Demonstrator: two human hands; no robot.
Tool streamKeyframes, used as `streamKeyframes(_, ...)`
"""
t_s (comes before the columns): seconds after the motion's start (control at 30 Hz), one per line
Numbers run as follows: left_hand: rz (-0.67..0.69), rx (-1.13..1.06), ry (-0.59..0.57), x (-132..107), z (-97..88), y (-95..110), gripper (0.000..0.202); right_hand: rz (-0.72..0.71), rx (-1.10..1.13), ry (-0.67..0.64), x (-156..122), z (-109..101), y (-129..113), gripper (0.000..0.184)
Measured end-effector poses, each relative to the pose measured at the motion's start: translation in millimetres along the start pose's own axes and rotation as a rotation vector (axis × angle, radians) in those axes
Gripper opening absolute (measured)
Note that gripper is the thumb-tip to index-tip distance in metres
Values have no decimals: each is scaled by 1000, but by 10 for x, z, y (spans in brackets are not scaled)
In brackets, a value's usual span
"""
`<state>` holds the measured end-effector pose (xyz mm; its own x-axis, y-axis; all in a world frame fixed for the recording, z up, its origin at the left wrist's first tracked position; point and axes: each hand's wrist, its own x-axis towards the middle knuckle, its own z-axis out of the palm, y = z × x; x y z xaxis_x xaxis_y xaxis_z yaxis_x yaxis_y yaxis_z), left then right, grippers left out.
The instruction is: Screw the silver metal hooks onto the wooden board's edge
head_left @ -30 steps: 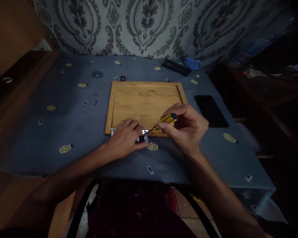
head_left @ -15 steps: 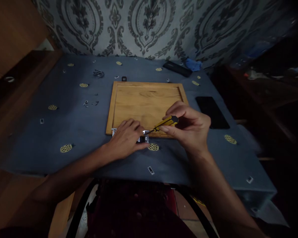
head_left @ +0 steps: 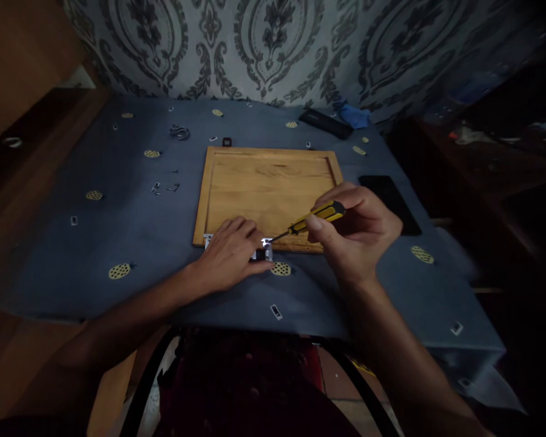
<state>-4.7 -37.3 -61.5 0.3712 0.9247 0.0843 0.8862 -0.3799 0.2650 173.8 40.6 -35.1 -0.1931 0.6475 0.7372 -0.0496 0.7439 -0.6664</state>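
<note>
A framed wooden panel [head_left: 268,188] lies flat on the blue patterned tablecloth [head_left: 127,243]. My left hand [head_left: 230,255] rests palm down at the panel's near edge, its fingers curled over a small shiny metal fitting [head_left: 264,250] and pressing it in place. My right hand [head_left: 357,233] pinches a yellow and black screwdriver [head_left: 316,216] by the handle. The screwdriver slants down to the left, and its tip meets the metal fitting beside my left fingertips.
Loose screws [head_left: 166,188] and a metal ring clip [head_left: 179,132] lie on the cloth left of the panel. A black phone [head_left: 391,197] sits right of the panel, partly behind my right hand. Another dark device [head_left: 324,123] and a blue cloth [head_left: 353,116] lie by the wall.
My right hand has slid to the right and drawn the screwdriver handle back, so more of the shaft shows. The left hand has stayed on the metal fitting.
</note>
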Motion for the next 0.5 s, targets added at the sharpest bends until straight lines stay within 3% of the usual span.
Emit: streamKeyframes(0.5, 1, 1, 3, 1, 1, 1, 40, 64, 66, -109, -20, 17, 49, 33)
